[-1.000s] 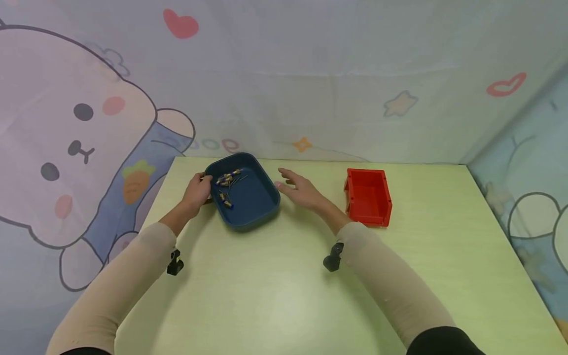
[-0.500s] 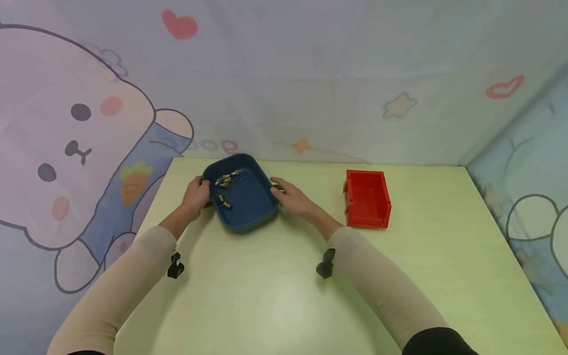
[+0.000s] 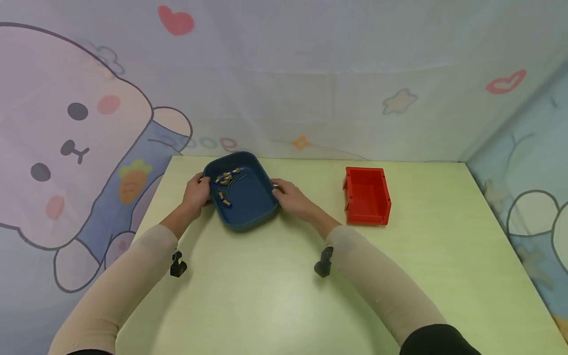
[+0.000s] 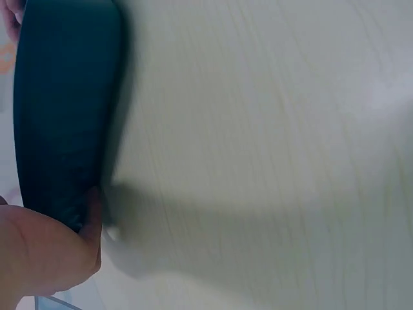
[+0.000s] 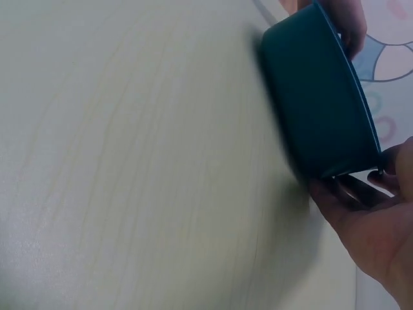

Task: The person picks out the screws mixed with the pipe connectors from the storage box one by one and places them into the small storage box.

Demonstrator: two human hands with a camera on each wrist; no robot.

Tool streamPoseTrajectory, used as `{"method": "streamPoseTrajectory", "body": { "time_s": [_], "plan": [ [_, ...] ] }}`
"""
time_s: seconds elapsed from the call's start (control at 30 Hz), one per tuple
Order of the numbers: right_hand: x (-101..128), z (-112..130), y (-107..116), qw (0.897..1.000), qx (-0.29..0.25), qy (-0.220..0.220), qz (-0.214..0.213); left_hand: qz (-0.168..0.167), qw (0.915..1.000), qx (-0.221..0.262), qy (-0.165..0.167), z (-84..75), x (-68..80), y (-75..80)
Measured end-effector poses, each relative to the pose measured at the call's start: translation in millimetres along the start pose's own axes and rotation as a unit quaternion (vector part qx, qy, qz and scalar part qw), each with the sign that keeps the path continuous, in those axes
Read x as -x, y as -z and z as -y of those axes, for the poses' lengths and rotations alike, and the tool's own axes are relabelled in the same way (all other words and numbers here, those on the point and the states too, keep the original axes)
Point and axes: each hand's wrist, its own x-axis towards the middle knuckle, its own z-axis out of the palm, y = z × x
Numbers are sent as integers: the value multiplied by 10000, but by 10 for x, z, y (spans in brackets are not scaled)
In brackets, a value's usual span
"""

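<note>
A dark blue rectangular tray with rounded corners stands near the table's back left. Inside, on its left part, lie several small brass-coloured pieces with blue ends, and some thin pins; their kind is too small to tell. My left hand holds the tray's left side at the rim. On the opposite side, my right hand grips the tray's wall. The right wrist view shows the right hand's digits against the tray's end. In the left wrist view the left hand meets the tray's corner.
A red open-fronted bin stands to the right of my right hand. The pale green table ends at a cloth backdrop with cartoon prints, close behind the tray.
My right hand has come in leftwards and now grips the tray's right side. The left hand has stayed at the left side. Tray and red bin have hardly moved.
</note>
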Motion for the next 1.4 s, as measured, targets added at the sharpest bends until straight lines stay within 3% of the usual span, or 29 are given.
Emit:
{"method": "streamPoseTrajectory", "body": {
  "time_s": [0.23,0.43,0.77,1.13,1.4],
  "plan": [
    [63,19,90,9978,-657,-69,34,162,9993,331,24,-117,-30,-59],
    [200,18,139,9939,-1068,-216,-190,384,9986,371,-12,-204,-49,-172],
    [459,-42,257,9943,-839,-171,-635,513,9979,304,-233,-342,-87,-443],
    [833,-152,410,9862,-841,-505,-1334,1049,9926,245,-554,-431,-107,-854],
    [968,-167,426,9806,-759,-482,-1744,1058,9922,130,-644,-426,-164,-1085]
  ]
}}
